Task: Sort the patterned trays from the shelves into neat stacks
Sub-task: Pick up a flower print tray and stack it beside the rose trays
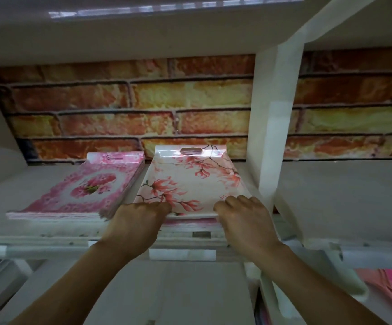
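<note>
Gripping the near edge of the blossom tray (190, 181), both hands sit at the front lip of the shelf (56, 233). Left hand (136, 219) has fingers curled over the tray's near-left corner, thumb side on top of the print. Right hand (244, 216) has fingers curled down over the near-right edge, knuckles up. Tray is white with pink branch flowers, handle slot at the far end, far end curled up close to the brick-pattern back wall (143, 102); whether it touches the wall cannot be told. It lies on top of at least one more tray, a pink edge showing beneath at the front. Its right long edge runs close to the white upright divider (272, 137), little room on that side. On the left, a narrow gap separates it from the pink tray stack (89, 188), several lace-and-rose trays piled flat, edges roughly flush, front edge near the shelf lip. Left of that stack the shelf shows bare board up to the side wall. Shelf compartment right of the divider shows bare board too. Lower right, on a shelf below, pink spatulas (387, 287) lie in a bunch.
</note>
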A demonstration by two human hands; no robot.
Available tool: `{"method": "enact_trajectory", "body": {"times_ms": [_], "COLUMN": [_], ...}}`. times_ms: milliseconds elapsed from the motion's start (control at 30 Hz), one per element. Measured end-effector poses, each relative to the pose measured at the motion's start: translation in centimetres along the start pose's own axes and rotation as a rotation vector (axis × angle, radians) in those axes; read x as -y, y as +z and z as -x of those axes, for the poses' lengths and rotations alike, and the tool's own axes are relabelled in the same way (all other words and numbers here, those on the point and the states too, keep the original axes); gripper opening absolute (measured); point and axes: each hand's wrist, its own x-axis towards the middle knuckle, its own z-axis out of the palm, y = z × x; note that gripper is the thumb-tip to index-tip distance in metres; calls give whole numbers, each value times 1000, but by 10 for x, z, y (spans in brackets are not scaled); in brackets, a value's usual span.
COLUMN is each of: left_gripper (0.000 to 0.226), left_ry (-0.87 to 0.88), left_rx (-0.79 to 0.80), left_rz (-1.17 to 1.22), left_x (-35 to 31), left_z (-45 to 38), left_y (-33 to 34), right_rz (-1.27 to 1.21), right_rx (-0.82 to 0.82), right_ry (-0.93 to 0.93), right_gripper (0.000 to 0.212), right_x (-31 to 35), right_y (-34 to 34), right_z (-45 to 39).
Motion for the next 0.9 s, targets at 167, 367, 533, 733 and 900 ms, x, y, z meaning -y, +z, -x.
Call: {"method": "enact_trajectory", "body": {"times_ms": [167,367,533,733,900], "left_gripper": [37,36,34,35,35], "left_ry": [24,29,33,123,103], "left_rx": [35,78,114,139,170], "left_rz": [20,64,105,134,178], "left_x": [8,23,27,29,32], "left_z": [-2,-4,-6,-11,-14], "left_y": [9,16,18,24,30], "right_rz": [1,12,-30,-124,-321], "right_rx": [25,88,117,207,299], "right_ry": [-3,23,27,-6,11], "right_gripper": [25,26,16,16,26], "right_x": [4,14,14,6,-4], "right_y": [4,8,11,13,8], "right_z": [-6,-14,-16,-16,-17]}}
